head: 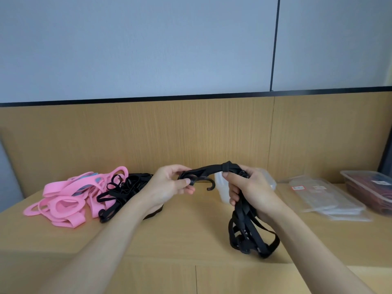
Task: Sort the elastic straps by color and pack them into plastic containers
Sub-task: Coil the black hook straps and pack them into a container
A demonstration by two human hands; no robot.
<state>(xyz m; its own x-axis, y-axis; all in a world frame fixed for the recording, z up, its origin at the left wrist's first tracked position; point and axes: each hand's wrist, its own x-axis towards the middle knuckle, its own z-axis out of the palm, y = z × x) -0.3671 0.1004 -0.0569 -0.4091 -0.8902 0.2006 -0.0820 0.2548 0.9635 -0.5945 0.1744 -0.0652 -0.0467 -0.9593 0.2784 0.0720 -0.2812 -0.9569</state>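
Observation:
A black elastic strap with a hook at its end stretches between both hands above the wooden table. My left hand pinches its hooked end. My right hand grips the other end together with a bundle of black straps that hangs down to the tabletop. A pile of pink straps lies at the left, with a heap of loose black straps beside it. A clear plastic container stands behind my right hand, mostly hidden.
At the right lie flat clear lids or bags. A clear container with dark red straps sits at the far right edge. A wooden back panel closes the table's far side.

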